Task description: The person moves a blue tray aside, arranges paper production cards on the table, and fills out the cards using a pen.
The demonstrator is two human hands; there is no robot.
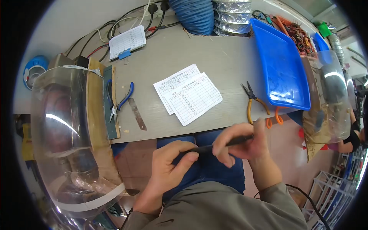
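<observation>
A slim black stick (206, 149), its exact kind unclear, spans both hands above my lap, just off the table's front edge. My left hand (168, 163) pinches its left end between thumb and fingers. Towards the other end, my right hand (245, 143) has its fingers curled round the stick; this hand is slightly blurred. Beyond them on the table lie two printed paper forms (195, 99), one overlapping the other. Yellow-handled pliers (250, 99) rest near my right hand, with jaws pointing away from me.
Blue-handled pliers (122, 99) and a flat metal strip (137, 114) lie on the left. A blue tray (285, 65) occupies the right side. Clear curved covers stand at both ends, the larger cover (61, 134) at left. Clipped papers (127, 41), cables and ducts (193, 15) line the back.
</observation>
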